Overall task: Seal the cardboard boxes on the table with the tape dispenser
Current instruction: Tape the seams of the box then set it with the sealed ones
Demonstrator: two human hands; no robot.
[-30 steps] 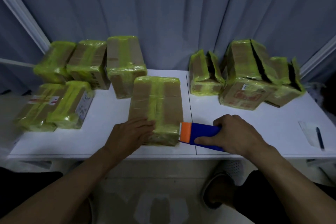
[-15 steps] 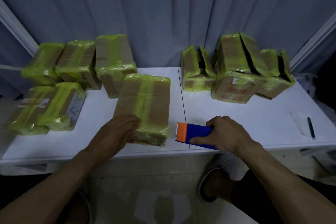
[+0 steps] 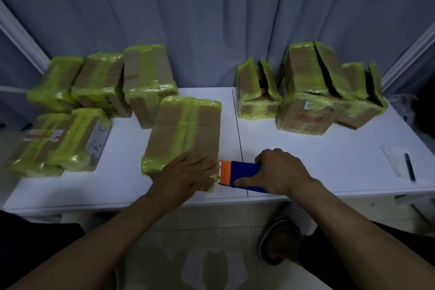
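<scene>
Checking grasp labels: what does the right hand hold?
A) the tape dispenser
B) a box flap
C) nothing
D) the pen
A: the right hand curls round the blue body of the dispenser, whose orange end sits beside the box that the left hand rests on with flat fingers.

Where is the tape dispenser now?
In the head view, the tape dispenser is at the front of the table near centre, gripped by the right hand, its orange end at the near right corner of the box under the left hand.
</scene>
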